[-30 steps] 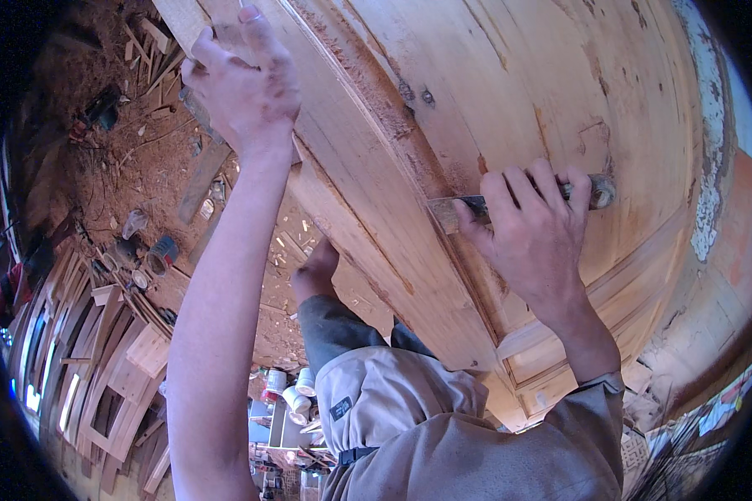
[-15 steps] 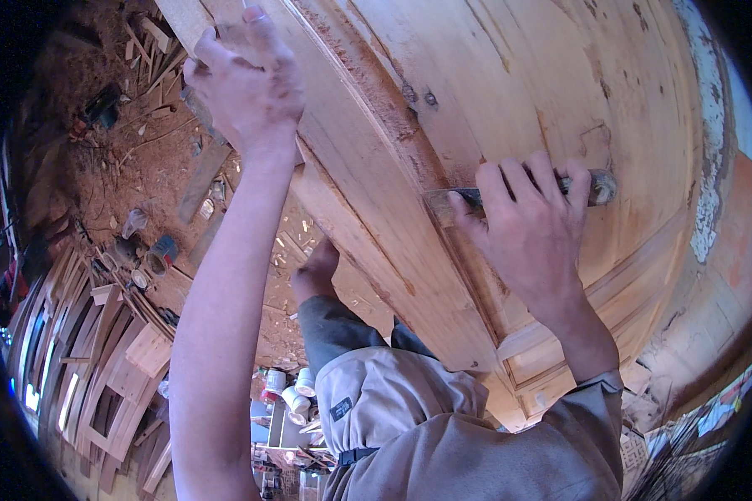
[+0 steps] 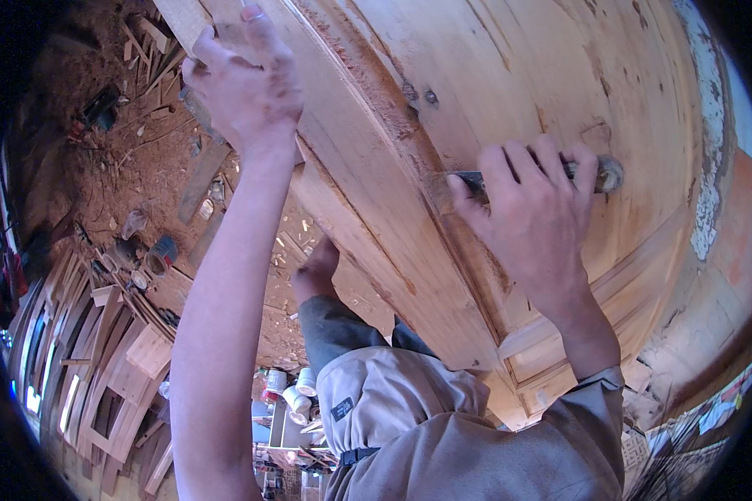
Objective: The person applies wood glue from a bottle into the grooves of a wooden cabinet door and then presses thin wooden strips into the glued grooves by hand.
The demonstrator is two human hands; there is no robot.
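Head view: right hand (image 3: 533,219) closed round a dark-handled tool (image 3: 603,174), at 3 o'clock of the frame, pressed to wooden door (image 3: 510,75). Left hand (image 3: 246,88) at 11 o'clock grips door edge. Step, by my reading: working the panel; next calls for steady bracing. Wood bare, rough, w/ raised mouldings.

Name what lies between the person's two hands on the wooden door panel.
In the head view, between the left hand and the right hand gripping a tool, runs a raised wooden rail of the door.
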